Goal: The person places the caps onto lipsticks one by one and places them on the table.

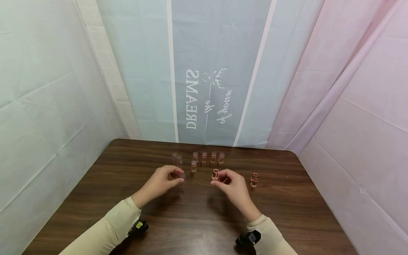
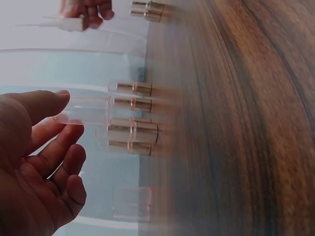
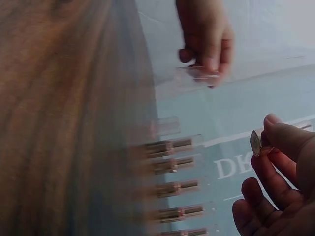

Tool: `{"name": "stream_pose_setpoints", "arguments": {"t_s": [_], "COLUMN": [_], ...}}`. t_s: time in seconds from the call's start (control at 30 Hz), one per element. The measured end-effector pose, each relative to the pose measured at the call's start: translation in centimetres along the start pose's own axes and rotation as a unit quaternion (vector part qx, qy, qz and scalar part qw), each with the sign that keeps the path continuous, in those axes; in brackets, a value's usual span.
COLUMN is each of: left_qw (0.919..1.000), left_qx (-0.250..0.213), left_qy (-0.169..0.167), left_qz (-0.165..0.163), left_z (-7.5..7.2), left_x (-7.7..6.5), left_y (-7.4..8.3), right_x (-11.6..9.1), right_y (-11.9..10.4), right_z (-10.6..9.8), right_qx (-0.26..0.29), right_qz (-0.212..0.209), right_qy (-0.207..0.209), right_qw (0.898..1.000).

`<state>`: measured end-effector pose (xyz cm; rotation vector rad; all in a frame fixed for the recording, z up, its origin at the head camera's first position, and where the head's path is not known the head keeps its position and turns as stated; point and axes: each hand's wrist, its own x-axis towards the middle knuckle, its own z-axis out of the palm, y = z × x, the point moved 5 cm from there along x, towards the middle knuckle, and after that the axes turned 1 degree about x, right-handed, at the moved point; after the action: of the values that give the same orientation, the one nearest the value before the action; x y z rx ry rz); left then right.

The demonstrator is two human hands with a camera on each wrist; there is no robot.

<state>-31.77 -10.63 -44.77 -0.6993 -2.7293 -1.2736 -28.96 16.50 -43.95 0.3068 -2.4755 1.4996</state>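
My left hand (image 1: 164,180) pinches a clear lipstick cap (image 2: 88,109) between thumb and fingertips, held above the table with its open end facing down. Across from it, my right hand (image 1: 234,184) grips an uncapped lipstick (image 1: 215,174) by its lower part, its red tip pointing up out of the rose-gold tube. The cap and this lipstick are apart. Just beyond the hands stands a row of capped lipsticks (image 1: 204,158), with one more capped lipstick (image 1: 193,166) nearer to me.
Two loose clear caps (image 1: 179,160) stand at the back left of the brown wooden table (image 1: 178,226). To the right of my right hand are two uncapped lipsticks (image 1: 254,182). A printed curtain (image 1: 220,42) hangs behind the table's far edge.
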Motion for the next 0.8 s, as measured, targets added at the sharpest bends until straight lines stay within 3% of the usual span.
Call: {"name": "stream_pose_setpoints", "arguments": {"t_s": [0.2,0.57,0.8], "left_qw": [0.9989,0.9892,0.9865], "left_qx": [0.024,0.032,0.030], "left_qy": [0.004,0.014,-0.009], "left_qz": [0.039,0.142,0.161], "left_z": [0.1,-0.9,-0.3], "left_x": [0.5,2.9,3.5], "left_y": [2.1,8.8,10.9], "right_x": [-0.5,-1.1,-1.1], "right_y": [0.8,0.6,0.2], "right_z": [1.1,2.1,2.4], "right_qx": [-0.020,-0.034,-0.030], "right_qz": [0.018,0.008,0.000], "right_qy": [-0.011,-0.041,-0.056], "right_qw": [1.000,0.999,0.998]}}
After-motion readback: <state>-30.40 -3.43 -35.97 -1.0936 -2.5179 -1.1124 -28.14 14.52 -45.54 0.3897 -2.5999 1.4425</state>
